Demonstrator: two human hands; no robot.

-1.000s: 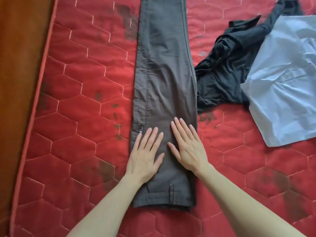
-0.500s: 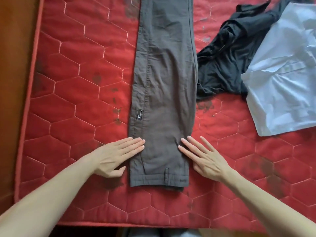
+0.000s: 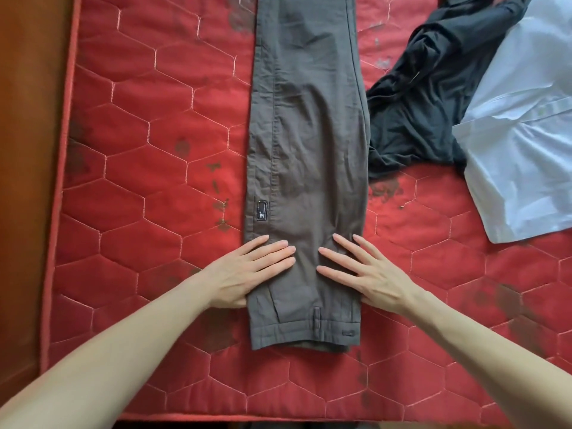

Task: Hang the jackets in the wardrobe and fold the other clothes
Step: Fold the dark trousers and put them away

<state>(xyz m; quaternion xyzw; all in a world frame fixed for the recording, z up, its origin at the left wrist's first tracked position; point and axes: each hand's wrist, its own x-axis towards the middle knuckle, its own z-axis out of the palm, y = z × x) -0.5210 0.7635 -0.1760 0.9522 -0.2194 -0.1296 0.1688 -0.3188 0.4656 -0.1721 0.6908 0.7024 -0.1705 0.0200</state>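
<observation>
Grey-brown trousers [image 3: 309,134] lie folded lengthwise on the red quilted mattress [image 3: 139,150], waistband nearest me, legs running off the top edge. My left hand [image 3: 247,270] lies flat with straight fingers on the trousers' left side just above the waistband. My right hand [image 3: 365,270] lies flat on the right side, fingers spread and pointing inward. The fingertips of both hands nearly meet at the middle of the cloth. A crumpled black garment [image 3: 427,97] lies to the right of the trousers, and a pale blue shirt [image 3: 520,144] lies partly over it.
A brown wooden surface [image 3: 28,181] runs along the mattress's left edge. The mattress's near edge [image 3: 278,418] is just below the waistband. Bare red quilting spreads left of the trousers and at the lower right.
Both hands went from the middle of the trousers out to the side edges, then slid back inward onto the cloth. The view shifted, so the clothes sit higher in frame.
</observation>
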